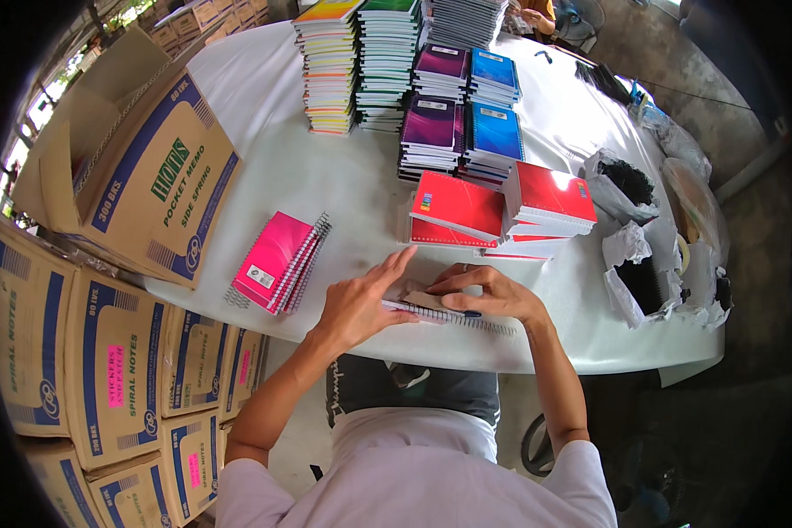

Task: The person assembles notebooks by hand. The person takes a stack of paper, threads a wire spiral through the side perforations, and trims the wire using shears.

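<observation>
In the head view, the left hand [358, 301] grips a spiral notebook [421, 310] between thumb and fingers; the right hand [488, 292] curls over its other end, grip unclear. Pink notebooks [277, 264] lie left of the left hand.

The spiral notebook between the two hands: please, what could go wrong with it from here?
The wire coil sticks out past the fingers of the right hand, so its free end might catch or bend. The spiral notebook is close to the near edge of the table; a loose grip could let it slip off. Just beyond the hands, red notebooks are stacked unevenly, and a bump might slide some onto it.
</observation>
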`<state>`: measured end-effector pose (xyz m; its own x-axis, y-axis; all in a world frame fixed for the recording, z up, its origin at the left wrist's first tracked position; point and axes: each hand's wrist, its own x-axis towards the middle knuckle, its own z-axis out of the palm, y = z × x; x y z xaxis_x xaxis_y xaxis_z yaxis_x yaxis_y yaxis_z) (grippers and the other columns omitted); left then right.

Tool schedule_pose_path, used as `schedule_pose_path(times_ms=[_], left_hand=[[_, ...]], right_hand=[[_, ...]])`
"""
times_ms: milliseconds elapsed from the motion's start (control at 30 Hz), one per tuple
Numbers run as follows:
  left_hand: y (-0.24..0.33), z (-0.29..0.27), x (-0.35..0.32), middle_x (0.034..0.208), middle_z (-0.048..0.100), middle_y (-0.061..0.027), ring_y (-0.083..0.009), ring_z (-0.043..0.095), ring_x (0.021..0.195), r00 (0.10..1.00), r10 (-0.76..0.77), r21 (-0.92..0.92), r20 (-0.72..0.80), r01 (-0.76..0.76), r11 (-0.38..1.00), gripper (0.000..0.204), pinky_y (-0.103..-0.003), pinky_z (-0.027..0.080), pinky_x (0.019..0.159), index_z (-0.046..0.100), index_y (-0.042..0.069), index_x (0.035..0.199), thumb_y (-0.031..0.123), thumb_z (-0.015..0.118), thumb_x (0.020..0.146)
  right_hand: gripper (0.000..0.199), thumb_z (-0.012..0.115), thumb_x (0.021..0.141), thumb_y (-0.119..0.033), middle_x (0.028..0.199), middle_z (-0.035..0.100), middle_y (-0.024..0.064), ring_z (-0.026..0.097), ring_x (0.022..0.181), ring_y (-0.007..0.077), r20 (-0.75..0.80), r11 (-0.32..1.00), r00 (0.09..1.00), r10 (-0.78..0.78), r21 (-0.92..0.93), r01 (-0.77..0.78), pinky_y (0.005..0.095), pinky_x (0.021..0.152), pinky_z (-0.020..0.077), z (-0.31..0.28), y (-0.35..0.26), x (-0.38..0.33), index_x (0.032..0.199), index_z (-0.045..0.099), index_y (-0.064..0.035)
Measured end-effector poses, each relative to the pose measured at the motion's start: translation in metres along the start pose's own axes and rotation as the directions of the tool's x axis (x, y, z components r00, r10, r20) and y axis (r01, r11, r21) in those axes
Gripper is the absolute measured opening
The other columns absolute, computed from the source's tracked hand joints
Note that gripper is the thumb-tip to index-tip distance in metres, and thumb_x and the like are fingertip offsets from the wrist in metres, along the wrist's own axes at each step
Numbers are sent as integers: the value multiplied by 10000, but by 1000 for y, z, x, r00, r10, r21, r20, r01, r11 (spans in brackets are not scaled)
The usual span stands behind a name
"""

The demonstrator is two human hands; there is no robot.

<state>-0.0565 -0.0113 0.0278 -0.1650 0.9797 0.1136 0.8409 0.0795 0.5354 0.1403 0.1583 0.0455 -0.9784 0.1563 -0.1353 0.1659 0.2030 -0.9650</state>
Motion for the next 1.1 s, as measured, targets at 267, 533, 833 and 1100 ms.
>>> schedule_pose_path(times_ms=[267, 533, 833, 1100], left_hand=[[-7, 12, -5, 1540, 377, -138, -381, 520, 1284, 983, -120, -329, -137, 69, 942, 1301, -432, 544, 939, 101, 220, 1567, 229, 934, 568], [-17, 20, -4, 1594, 265, -143, -396, 468, 1330, 971, -213, -549, -113, 118, 827, 1347, -453, 517, 992, 58, 215, 1570, 181, 944, 556], [-21, 28, -4, 1590, 254, -158, -369, 416, 1370, 955, -247, -705, -164, 61, 707, 1353, -461, 444, 1083, 47, 214, 1572, 161, 939, 556], [-36, 44, -6, 1613, 193, -140, -328, 400, 1379, 947, -260, -814, -189, -3, 581, 1348, -405, 454, 1074, 44, 237, 1576, 111, 924, 563]], right_hand=[[455, 689, 898, -354, 1207, 643, 178, 603, 1114, 285, -37, 1000, 999, 10, -28, -11, 383, 981, 446, -1, 0, 8, 1153, 695, 24], [441, 671, 920, -370, 1145, 675, 148, 619, 1063, 247, -28, 996, 996, -90, -4, 89, 357, 927, 474, 1, -5, 14, 1152, 703, 3], [467, 645, 934, -407, 1089, 667, 157, 629, 1020, 266, -5, 977, 997, -78, -201, 76, 361, 889, 492, 6, 0, 37, 1189, 690, -19], [483, 655, 928, -401, 1084, 663, 154, 621, 1019, 252, 13, 993, 998, -57, -98, 58, 363, 869, 486, 8, -6, 43, 1174, 685, 15]])
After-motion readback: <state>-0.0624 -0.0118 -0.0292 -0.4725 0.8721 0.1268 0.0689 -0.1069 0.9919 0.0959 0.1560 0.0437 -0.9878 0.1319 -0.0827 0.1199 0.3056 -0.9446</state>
